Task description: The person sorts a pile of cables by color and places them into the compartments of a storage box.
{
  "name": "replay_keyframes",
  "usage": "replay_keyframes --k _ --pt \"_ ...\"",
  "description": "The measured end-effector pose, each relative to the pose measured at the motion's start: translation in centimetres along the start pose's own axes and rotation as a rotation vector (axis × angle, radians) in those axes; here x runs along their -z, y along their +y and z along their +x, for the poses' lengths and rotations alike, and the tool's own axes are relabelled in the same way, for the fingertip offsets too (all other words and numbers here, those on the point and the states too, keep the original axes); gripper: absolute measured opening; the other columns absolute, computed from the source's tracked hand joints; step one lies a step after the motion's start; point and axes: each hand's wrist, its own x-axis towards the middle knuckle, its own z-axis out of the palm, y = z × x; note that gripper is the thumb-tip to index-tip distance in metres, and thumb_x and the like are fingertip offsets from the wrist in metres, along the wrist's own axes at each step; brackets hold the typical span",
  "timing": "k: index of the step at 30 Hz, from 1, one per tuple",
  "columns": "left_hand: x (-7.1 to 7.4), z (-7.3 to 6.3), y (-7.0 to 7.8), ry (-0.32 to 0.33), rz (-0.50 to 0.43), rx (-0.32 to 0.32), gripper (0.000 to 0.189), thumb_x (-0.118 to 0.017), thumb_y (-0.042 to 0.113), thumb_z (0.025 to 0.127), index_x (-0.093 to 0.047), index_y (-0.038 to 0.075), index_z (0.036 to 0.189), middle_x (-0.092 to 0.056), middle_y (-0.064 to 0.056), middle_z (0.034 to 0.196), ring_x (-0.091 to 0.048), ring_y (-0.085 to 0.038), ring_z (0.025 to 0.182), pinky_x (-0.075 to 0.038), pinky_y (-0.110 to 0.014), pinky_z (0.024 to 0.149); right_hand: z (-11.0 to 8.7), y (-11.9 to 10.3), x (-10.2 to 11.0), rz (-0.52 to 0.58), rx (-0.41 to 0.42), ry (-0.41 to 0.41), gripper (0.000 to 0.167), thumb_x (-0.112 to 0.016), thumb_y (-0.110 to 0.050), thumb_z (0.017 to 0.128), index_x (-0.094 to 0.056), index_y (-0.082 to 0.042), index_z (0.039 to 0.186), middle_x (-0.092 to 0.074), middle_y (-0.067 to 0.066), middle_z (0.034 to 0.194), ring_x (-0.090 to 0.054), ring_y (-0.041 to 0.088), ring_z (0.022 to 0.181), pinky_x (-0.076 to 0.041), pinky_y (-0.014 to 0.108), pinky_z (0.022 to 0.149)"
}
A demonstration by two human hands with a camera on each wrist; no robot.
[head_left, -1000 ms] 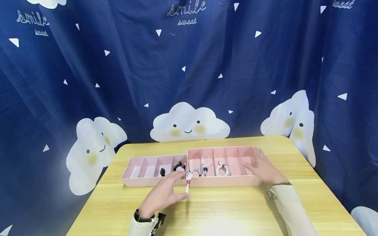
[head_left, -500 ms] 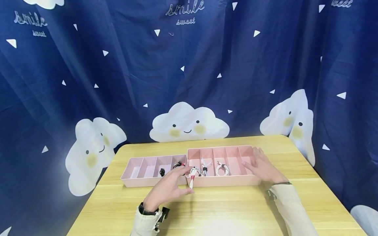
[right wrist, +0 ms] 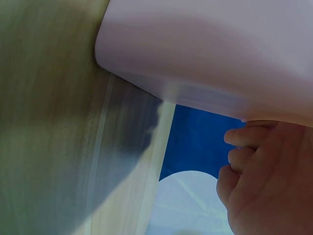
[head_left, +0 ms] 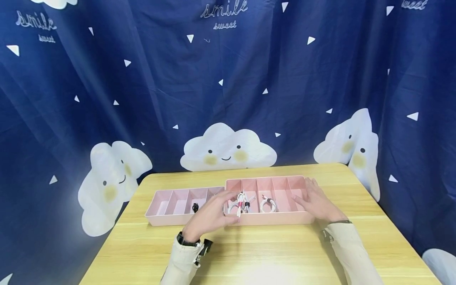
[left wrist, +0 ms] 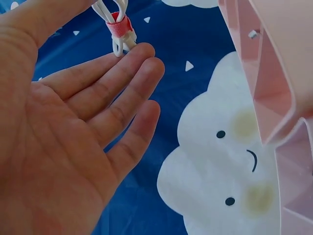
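Between thumb and fingertips my left hand (head_left: pixel 210 215) pinches a bundled white cable (head_left: pixel 240 202), wound with a red strap (left wrist: pixel 119 25). It hangs over the left-end compartment of the pink divided box (head_left: pixel 285 219). In the left wrist view the palm faces the camera, its other fingers extended. My right hand (head_left: pixel 318 204) grips the right end of that box, thumb over the rim and fingers along the outside. Inside the box are a pale cable (head_left: pixel 232 206) at the left end, a white cable with a black tie (head_left: pixel 247 204), and a coiled white cable (head_left: pixel 268 204).
A lilac divided box (head_left: pixel 171 220) stands against the pink box's left end. One compartment holds a small black cable (head_left: pixel 195 207); my left hand covers part of its right end. Both boxes are on a wooden table (head_left: pixel 270 249) before a blue cloud-patterned curtain (head_left: pixel 228 99).
My left hand has moved right and slightly away from me, carrying the red-strapped cable from the boxes' junction over the pink box's left end. The right hand has stayed in place.
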Motion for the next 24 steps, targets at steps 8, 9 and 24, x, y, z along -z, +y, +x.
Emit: replay_keyframes --k 8,9,24 --pt "0.0 2.1 0.6 -0.027 -0.003 0.022 0.076 -0.085 0.035 0.084 -0.055 0.008 0.148 -0.071 -0.009 0.127 -0.067 -0.019 0.112 -0.056 -0.040 0.098 0.0 0.2 -0.1 0.007 -0.002 -0.006 0.098 -0.053 -0.052 0.104 -0.007 0.015 0.159 -0.004 0.041 0.165 0.002 0.058 0.155 -0.006 0.071 0.123" --pt "-0.1 2.3 0.7 -0.032 0.000 0.024 0.075 -0.085 0.035 0.084 -0.056 0.008 0.147 -0.071 -0.008 0.124 -0.066 -0.019 0.111 -0.056 -0.039 0.097 -0.1 0.2 -0.1 0.009 -0.003 -0.007 0.098 -0.054 -0.051 0.104 -0.007 0.015 0.159 -0.004 0.041 0.165 0.002 0.058 0.155 -0.006 0.071 0.123" --pt "-0.7 4.9 0.7 -0.059 -0.042 0.016 0.074 -0.086 0.025 0.084 -0.054 0.012 0.150 -0.066 -0.006 0.141 -0.066 -0.022 0.121 -0.054 -0.043 0.104 0.0 0.4 -0.1 0.009 -0.013 -0.012 0.099 -0.054 -0.052 0.103 -0.006 0.014 0.159 -0.002 0.040 0.166 0.004 0.057 0.156 -0.006 0.071 0.124"
